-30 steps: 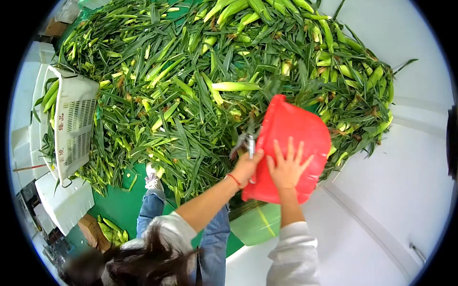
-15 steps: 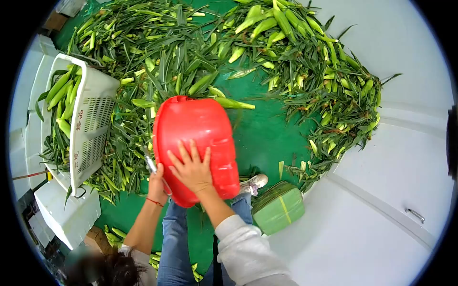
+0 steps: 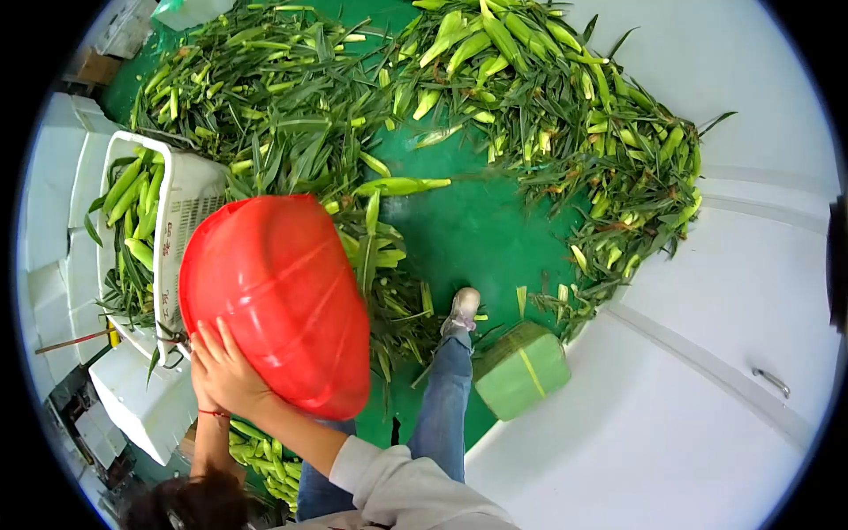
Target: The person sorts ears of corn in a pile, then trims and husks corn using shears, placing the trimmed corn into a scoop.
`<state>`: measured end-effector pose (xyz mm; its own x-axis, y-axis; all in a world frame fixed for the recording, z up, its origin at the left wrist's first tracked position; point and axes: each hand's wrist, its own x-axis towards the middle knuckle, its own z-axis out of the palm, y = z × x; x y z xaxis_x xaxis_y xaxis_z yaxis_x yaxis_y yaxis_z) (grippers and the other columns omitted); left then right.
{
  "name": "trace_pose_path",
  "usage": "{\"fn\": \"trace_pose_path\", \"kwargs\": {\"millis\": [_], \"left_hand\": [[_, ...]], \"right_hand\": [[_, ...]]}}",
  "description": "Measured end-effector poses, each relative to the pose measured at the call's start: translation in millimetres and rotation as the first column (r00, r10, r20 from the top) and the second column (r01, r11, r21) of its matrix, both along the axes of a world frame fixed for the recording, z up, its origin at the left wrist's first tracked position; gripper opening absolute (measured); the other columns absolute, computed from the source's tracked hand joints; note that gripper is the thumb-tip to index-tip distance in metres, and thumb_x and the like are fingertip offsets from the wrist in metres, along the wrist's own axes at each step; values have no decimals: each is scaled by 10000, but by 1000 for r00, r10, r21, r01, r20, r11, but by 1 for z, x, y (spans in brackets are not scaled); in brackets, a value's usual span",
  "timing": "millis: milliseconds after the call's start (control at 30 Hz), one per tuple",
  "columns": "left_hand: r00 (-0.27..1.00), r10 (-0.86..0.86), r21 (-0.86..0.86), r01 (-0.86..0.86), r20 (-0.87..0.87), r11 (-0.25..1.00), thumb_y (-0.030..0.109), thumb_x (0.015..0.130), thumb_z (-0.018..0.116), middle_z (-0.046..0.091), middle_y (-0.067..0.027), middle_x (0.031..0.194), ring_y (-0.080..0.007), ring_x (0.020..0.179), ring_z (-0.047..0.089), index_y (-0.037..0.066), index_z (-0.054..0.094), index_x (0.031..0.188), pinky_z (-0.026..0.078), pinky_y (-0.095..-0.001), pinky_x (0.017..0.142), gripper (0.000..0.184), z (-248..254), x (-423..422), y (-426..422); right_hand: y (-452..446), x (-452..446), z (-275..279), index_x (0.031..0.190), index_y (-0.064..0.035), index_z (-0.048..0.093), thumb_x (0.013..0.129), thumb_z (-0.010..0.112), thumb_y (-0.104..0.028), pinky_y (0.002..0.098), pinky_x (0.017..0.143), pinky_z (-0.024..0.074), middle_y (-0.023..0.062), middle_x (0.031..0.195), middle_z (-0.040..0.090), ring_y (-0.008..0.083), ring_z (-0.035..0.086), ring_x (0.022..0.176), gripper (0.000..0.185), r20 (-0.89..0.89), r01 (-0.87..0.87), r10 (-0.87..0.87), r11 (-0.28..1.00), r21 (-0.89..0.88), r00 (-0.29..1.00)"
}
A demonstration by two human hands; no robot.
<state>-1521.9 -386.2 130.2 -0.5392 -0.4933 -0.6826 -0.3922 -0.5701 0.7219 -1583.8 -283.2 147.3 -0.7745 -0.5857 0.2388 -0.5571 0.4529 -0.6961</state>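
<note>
A red plastic basin (image 3: 287, 305) is tilted over beside the white crate, its outer side towards me. My right hand (image 3: 231, 367) lies flat against the basin's lower left, fingers stretched out. Partly behind it is my left hand (image 3: 201, 382), with a red band on the wrist, at the basin's lower left edge. Its fingers are mostly hidden, and whether it holds anything does not show. The white crate (image 3: 190, 199) contains green corn ears (image 3: 132, 199) and leaves. Heaped corn leaves (image 3: 291, 115) lie beyond the basin.
More corn and husks (image 3: 601, 132) are piled at the upper right on the green floor (image 3: 477, 230). A green strapped bundle (image 3: 523, 371) sits near my foot by a white wall. At the lower left are a white box (image 3: 146, 397) and corn ears (image 3: 269, 464).
The basin and both hands have moved left, from over the leaf pile to beside the crate. Green floor now shows where leaves lay. The silver tool seen earlier at my left hand is out of sight.
</note>
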Motion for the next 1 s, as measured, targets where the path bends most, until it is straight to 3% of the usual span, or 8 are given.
{"fn": "trace_pose_path", "kwargs": {"millis": [300, 467, 533, 600, 667, 733, 833, 1000], "left_hand": [[996, 82, -256, -72, 25, 964, 358, 983, 357, 504, -100, 1259, -222, 1103, 527, 68, 434, 1299, 433, -350, 941, 436, -10, 43, 67], [925, -160, -614, 350, 343, 707, 372, 987, 366, 541, -104, 1190, -203, 1033, 557, 16, 491, 1230, 464, -349, 866, 449, 14, 32, 55], [969, -51, -453, 160, 242, 877, 388, 983, 386, 589, -119, 1087, -190, 986, 576, -15, 530, 1161, 460, -325, 857, 464, 45, -13, 82], [966, -37, -587, 184, 254, 788, 395, 970, 422, 629, -97, 922, -144, 793, 613, 10, 571, 1045, 495, -282, 665, 420, 41, -21, 82], [937, -31, -578, 240, 347, 780, 370, 932, 520, 460, 24, 497, -90, 305, 388, 84, 506, 797, 242, -236, 279, 317, -2, 7, 24], [894, -45, -608, 339, 445, 718, 376, 932, 519, 458, 12, 531, -79, 342, 369, 107, 502, 698, 257, -255, 313, 357, -38, -27, 20], [769, -167, -725, 638, 617, 261, 357, 908, 563, 440, -5, 555, -103, 483, 404, 7, 535, 807, 328, -306, 443, 366, -125, -19, -36], [773, -142, -740, 634, 619, 226, 370, 895, 576, 481, -114, 532, -214, 459, 509, -17, 507, 755, 389, -384, 481, 417, -137, -46, -29]], "right_hand": [[101, -5, -18, 1137, -26, 597, 832, 456, -282, 551, 1090, 213, 118, 1253, 546, 293, 430, 1244, 422, 12, -70, 74, 978, -198, 997], [116, -7, -16, 1193, -65, 579, 838, 461, -286, 556, 1080, 230, 84, 1267, 538, 258, 432, 1252, 434, 79, 104, -82, 939, -326, 993], [108, -5, -19, 1132, -80, 615, 823, 496, -263, 580, 1074, 216, 81, 1256, 550, 238, 428, 1259, 378, 115, 132, -95, 916, -378, 989], [85, 5, -43, 1093, -80, 631, 813, 511, -247, 589, 1072, 206, 78, 1249, 556, 222, 426, 1263, 348, 149, 120, -59, 887, -446, 987], [71, -12, -85, 1069, -106, 642, 760, 564, -168, 569, 1060, 236, 62, 1187, 589, 219, 454, 1219, 324, 273, 152, -44, 908, -391, 961], [60, -26, -124, 1074, -114, 636, 734, 613, -131, 524, 1032, 305, 52, 1158, 610, 222, 493, 1173, 341, 411, 230, -161, 966, -122, 897], [97, -22, -173, 1033, -78, 642, 771, 618, -109, 386, 911, 462, 82, 1068, 644, 257, 590, 1017, 265, 331, 275, -206, 945, -175, 921], [274, -35, -187, 1018, -79, 641, 754, 583, -42, 374, 861, 477, 111, 1043, 636, 284, 595, 991, 274, 336, 326, -361, 932, 159, 870]]}}
